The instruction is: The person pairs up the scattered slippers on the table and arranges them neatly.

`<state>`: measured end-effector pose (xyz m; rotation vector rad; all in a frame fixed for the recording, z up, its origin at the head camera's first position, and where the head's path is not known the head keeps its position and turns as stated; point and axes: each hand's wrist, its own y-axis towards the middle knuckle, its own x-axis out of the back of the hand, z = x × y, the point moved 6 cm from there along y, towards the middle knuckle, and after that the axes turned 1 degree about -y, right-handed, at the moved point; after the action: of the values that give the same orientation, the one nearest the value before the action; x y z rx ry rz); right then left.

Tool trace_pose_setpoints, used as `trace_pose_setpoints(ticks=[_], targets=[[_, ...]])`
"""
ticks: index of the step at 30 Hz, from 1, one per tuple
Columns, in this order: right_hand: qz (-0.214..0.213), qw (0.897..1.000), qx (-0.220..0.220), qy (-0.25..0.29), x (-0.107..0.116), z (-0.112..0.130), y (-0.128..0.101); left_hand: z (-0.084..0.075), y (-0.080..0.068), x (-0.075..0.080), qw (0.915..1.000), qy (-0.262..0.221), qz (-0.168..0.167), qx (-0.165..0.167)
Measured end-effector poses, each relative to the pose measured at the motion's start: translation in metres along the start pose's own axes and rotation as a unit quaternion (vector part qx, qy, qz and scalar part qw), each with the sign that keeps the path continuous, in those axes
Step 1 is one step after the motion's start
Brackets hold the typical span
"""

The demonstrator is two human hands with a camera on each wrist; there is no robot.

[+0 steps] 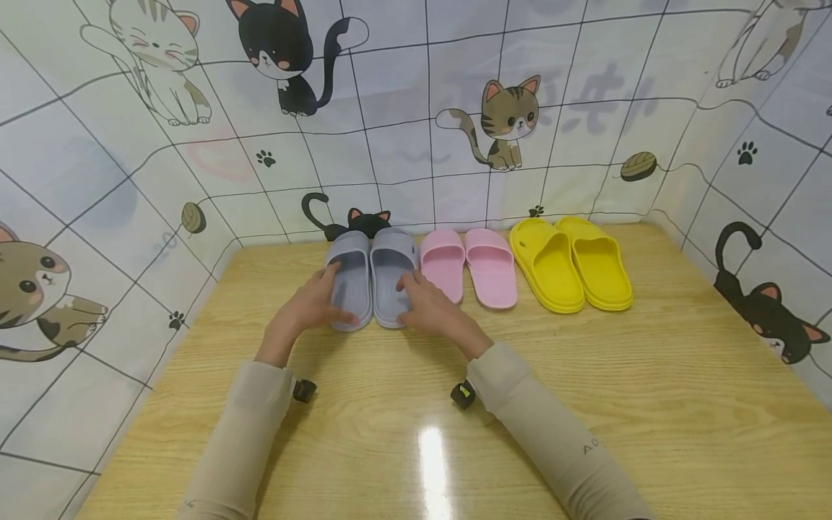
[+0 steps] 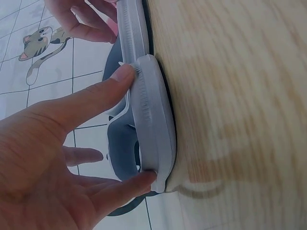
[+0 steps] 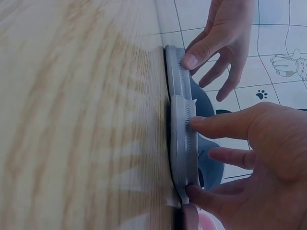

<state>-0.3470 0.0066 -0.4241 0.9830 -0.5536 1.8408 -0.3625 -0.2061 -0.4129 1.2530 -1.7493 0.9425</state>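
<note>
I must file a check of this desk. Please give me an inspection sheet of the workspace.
Surface: wooden table, glare spot near the front edge.
Job's things: grey slippers, side by side at the back.
Clutter: pink slippers, yellow slippers, each paired.
Grippers: left hand touches the left grey slipper; right hand touches the right one.
Cables: nothing seen.
Surroundings: cat-print sheet on three sides.
</note>
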Motion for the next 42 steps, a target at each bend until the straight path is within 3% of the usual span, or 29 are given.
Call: trace_pose_setpoints(ticks=[18,31,42], targets=[[0.002,1.0,0.001,0.009,-0.002,0.002,-0.006,-0.004,-0.004,-0.007,1.0,-0.001,0.004,0.005],[0.017,1.0,0.005,0.01,-0.016,-0.01,-0.009,0.002,-0.005,-0.023,0.9995,-0.011,0.028,0.014],[0.015,1.0,0.013,0.01,-0.002,-0.009,-0.009,0.0,-0.006,-0.019,0.9991,-0.01,0.04,-0.004]])
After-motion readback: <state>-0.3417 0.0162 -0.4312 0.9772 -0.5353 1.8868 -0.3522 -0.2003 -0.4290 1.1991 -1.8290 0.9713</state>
